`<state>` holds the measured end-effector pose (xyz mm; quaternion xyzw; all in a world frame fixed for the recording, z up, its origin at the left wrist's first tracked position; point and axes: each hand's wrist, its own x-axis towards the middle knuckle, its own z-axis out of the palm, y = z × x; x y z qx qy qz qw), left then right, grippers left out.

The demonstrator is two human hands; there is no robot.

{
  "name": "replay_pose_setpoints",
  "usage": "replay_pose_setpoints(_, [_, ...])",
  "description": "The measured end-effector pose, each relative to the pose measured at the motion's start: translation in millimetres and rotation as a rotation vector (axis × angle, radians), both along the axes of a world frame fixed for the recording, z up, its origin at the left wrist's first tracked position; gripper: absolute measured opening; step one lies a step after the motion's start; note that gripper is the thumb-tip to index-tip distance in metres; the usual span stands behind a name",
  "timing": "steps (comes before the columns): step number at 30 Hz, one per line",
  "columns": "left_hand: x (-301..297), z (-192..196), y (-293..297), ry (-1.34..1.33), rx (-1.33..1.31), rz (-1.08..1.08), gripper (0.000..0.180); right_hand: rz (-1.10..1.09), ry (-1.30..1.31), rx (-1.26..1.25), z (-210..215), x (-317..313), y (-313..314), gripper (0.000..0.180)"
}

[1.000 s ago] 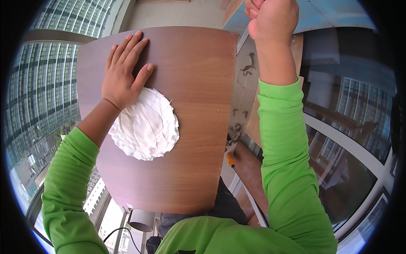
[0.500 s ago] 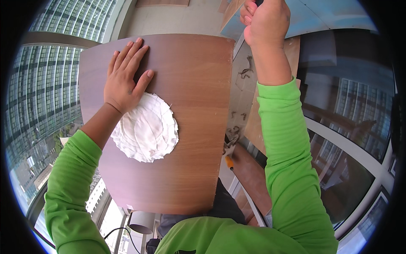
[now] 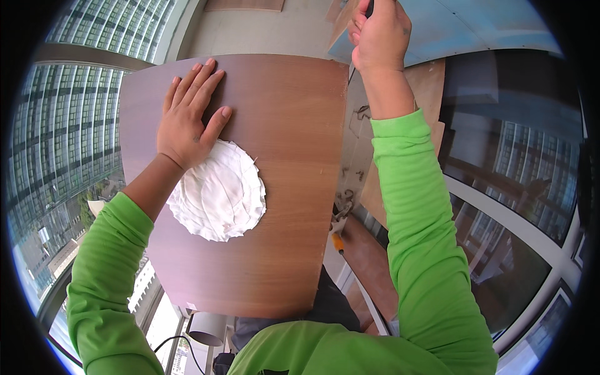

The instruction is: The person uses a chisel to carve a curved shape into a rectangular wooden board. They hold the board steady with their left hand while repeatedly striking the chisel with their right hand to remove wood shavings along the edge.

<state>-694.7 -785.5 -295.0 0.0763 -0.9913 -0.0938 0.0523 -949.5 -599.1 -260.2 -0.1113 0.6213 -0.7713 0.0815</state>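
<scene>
A brown wood-grain board (image 3: 294,187) lies in front of me. My left hand (image 3: 190,119) rests on its far left part, fingers stretched out and palm down. Just below that hand, touching the heel of it, is a round white cloth pad (image 3: 219,194) with a frilled, frayed edge. Off the board's far right corner, my right hand (image 3: 382,37) is raised and closed around a black handle (image 3: 370,7). The top edge of the picture cuts off the rest of what it holds.
Tall windows (image 3: 75,119) line the left, with buildings outside. Dark glass panes (image 3: 512,137) stand at the right. A tool with an orange handle (image 3: 338,242) and dark curled scraps (image 3: 344,203) lie right of the board. A grey cylinder (image 3: 209,328) stands below its near edge.
My right hand has shifted a little to the left, toward the board's far right corner, still closed. The left hand keeps its place on the board.
</scene>
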Motion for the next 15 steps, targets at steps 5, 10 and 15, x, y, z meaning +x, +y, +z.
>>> replay_pose_setpoints(5, [0.3,0.5,-2.6,0.005,0.015,0.001,0.061,0.038,-0.027,-0.092,31.6,6.5,4.0,0.062])
replay_pose_setpoints(10, [-3.1,2.3,-1.2,0.006,0.013,-0.005,0.060,0.036,-0.095,-0.090,-1.9,0.8,3.6,0.061])
replay_pose_setpoints(15, [0.3,3.3,-2.1,0.004,0.021,-0.001,0.060,0.058,0.025,-0.098,29.5,7.8,3.1,0.061])
